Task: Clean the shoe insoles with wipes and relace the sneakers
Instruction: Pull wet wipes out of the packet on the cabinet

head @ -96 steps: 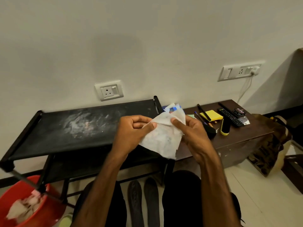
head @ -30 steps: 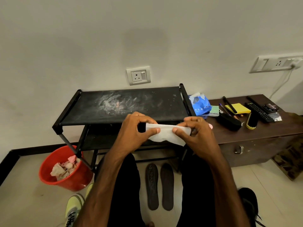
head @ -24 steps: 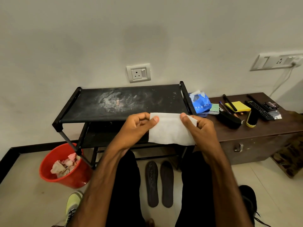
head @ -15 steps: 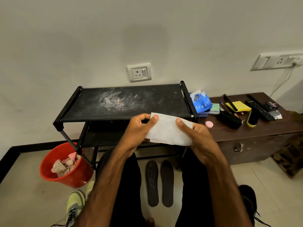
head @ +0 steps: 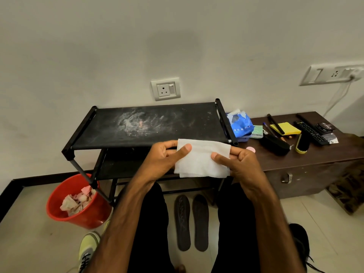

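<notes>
Two insoles [head: 183, 221] lie lengthwise on the floor, below and between the hands.
Equally near them, the left hand [head: 163, 158] and right hand [head: 241, 164] pinch opposite ends of the wipe [head: 202, 160].

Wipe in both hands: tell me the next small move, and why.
Probably release one hand and reach down for an insole. The wipe looks clean and is spread flat, pinched at its edges by the left hand and right hand, while both insoles lie untouched on the floor.
</notes>
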Tool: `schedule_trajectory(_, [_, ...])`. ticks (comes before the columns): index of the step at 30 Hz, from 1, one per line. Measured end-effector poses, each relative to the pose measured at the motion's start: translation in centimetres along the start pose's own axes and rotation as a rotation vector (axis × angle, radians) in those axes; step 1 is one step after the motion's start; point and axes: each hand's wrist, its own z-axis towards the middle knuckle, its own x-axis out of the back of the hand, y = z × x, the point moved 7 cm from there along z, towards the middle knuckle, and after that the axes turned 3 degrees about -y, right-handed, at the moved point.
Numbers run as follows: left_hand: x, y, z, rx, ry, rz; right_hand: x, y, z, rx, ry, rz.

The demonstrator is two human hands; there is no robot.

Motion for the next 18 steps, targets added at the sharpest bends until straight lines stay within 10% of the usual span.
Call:
schedule_trajectory(10, [-1.8, 1.8, -0.3, -0.143, -0.170, 0.295, -1.8, -2.5, -1.2, 0.213, -0.245, -0.267])
schedule_trajectory(18, [-0.5, 1.9, -0.3, -0.156, 0.054, 0.006, -1.3, -1.0, -0.2, 0.113, 0.017, 0.328])
